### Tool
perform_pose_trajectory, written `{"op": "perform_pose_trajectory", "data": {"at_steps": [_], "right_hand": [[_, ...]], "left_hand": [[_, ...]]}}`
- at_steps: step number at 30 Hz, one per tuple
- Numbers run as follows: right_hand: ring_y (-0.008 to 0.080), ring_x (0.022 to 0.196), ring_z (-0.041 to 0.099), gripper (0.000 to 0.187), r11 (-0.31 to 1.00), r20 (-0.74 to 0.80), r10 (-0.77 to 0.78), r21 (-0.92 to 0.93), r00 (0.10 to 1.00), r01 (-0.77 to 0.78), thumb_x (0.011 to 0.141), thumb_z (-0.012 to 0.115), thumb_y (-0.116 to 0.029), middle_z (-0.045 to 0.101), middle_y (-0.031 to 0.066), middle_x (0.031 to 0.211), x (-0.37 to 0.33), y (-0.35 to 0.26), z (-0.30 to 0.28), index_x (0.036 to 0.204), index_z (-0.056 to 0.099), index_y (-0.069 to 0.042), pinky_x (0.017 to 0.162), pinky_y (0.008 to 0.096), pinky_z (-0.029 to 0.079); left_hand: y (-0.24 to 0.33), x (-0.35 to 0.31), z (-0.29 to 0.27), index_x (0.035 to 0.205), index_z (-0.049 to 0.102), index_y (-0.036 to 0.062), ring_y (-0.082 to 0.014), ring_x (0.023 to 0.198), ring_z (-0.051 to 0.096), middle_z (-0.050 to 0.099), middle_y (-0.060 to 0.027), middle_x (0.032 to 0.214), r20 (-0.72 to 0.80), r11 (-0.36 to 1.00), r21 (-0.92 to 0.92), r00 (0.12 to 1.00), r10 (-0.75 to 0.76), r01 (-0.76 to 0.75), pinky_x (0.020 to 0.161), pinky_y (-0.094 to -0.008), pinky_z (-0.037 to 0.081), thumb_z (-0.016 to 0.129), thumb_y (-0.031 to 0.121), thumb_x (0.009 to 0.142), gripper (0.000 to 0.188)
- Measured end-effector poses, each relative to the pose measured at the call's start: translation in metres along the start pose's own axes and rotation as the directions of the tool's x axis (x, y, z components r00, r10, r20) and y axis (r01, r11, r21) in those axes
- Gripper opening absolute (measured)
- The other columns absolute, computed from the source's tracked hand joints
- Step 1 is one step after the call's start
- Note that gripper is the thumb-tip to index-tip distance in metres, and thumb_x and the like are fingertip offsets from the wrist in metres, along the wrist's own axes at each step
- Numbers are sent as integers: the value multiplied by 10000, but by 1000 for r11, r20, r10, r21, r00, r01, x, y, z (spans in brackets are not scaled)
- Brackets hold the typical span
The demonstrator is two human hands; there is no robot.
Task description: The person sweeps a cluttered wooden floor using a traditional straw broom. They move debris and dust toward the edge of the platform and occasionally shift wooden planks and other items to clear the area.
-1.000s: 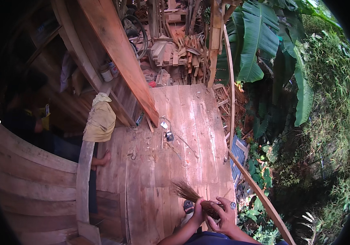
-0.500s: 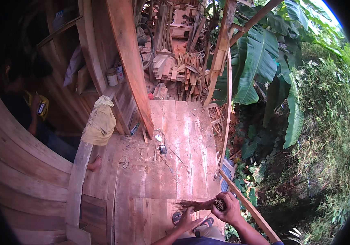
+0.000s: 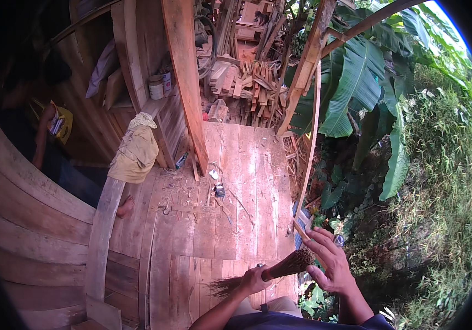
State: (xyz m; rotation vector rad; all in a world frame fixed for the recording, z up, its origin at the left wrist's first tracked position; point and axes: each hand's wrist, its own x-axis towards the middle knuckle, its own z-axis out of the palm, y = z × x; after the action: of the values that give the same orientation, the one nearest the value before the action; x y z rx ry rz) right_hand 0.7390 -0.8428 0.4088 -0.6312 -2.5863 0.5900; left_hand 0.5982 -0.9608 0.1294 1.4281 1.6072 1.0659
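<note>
The broom (image 3: 286, 266) is up in the air in front of the person's body, off the floor (image 3: 247, 225). As far as can be judged, the handling of it is partway along: the sticks are already gathered into one tight bundle, with a band (image 3: 266, 274) around it just beside the left hand (image 3: 253, 280), and the butt end (image 3: 305, 257) looks fairly level. The broom is not yet let go or set down; whether any stick sits loose inside is too small to tell. Twigs and scraps lie scattered on the floor, around a small black thing (image 3: 219, 190), well apart from the broom.

The left hand is closed around the broom where the bristles (image 3: 224, 286) begin; they fan out past it to the left. From there the broom slants up to the right, its butt end toward the right hand (image 3: 330, 265). That hand is spread, palm facing the butt end, thumb and fingers not wrapped around it; whether skin meets the sticks, I cannot tell.
</note>
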Motion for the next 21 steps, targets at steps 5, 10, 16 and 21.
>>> {"op": "perform_pose_trajectory", "data": {"at_steps": [5,10,16,21], "right_hand": [[317,1039,600,316,995,278,54,66,959,-75,878,568,-237,610,165,1144,-8,18,54,1091,628,-11,859,433,483],[374,1080,588,348,995,121,3,94,993,-15,921,490,-250,616,191,1164,-6,13,33,1115,617,9,923,445,469],[353,1042,601,330,974,364,137,121,921,-193,910,467,-220,618,171,1156,-31,25,58,1104,615,4,882,439,482],[342,976,630,285,920,507,369,-84,779,-382,842,568,-206,654,145,1070,-46,32,54,1053,649,-33,853,438,492]], "left_hand": [[18,2,4,940,598,78,-367,815,649,649,-175,825,60,1000,-4,998,-14,14,694,-459,512,742,224,710,309],[21,-10,10,896,582,77,-379,795,635,629,-171,791,73,999,-49,997,-1,4,670,-461,499,721,195,710,260],[10,0,13,863,594,83,-360,753,628,625,-153,768,106,998,-17,993,60,-58,692,-450,492,707,188,697,226],[13,13,32,807,566,71,-355,809,623,611,-148,758,178,995,-52,980,90,-82,697,-466,470,688,115,667,191]]}}
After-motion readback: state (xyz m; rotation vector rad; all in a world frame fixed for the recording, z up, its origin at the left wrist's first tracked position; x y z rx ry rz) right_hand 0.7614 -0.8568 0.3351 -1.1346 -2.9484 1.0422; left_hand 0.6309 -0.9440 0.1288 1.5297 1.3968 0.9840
